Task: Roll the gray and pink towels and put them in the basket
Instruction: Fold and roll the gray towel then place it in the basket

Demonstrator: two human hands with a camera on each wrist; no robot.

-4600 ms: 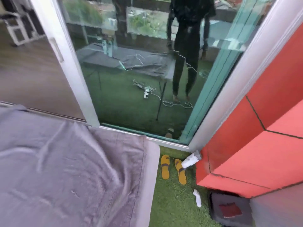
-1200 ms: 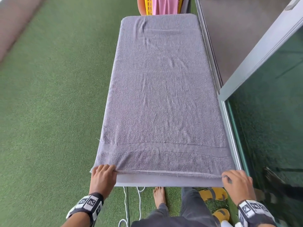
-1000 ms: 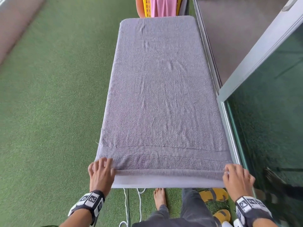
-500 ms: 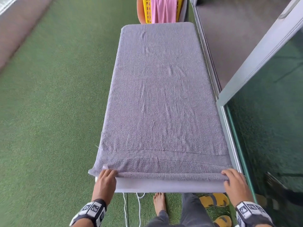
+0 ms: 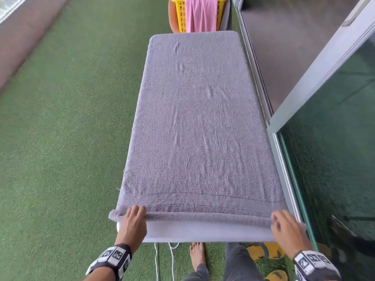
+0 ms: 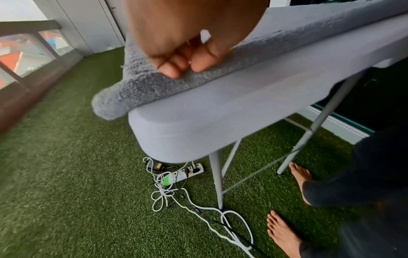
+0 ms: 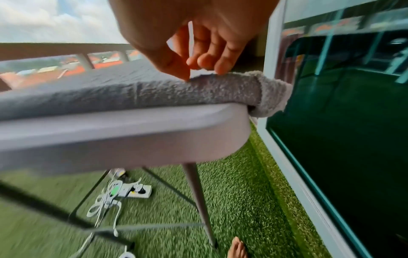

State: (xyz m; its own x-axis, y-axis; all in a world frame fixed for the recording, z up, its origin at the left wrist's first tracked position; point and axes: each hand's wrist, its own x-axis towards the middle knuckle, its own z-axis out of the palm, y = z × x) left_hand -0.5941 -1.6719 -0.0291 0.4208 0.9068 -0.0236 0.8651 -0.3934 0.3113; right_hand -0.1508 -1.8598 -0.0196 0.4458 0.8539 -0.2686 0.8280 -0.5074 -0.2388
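Observation:
The gray towel (image 5: 194, 122) lies flat along a long gray table (image 5: 203, 232), its near hem turned over into a narrow roll. My left hand (image 5: 135, 217) is at the near left corner, where curled fingers and thumb (image 6: 187, 66) grip the rolled edge (image 6: 141, 87). At the near right corner my right hand (image 5: 283, 222) pinches the roll (image 7: 176, 94) with thumb and fingertips (image 7: 220, 69). Beyond the table's far end the pink towel (image 5: 200, 15) hangs over the rim of a yellow basket (image 5: 181, 15).
A sliding glass door (image 5: 334, 138) runs close along the table's right side. Artificial grass (image 5: 60, 138) covers the floor on the left. Under the table lie a power strip and tangled cables (image 6: 185, 173). My bare foot (image 5: 197, 254) and yellow slippers (image 5: 261, 252) are at the near end.
The view swung from the glass door to the table's length. Both hands have turned the towel's near hem over into a thin roll and shifted slightly forward with it.

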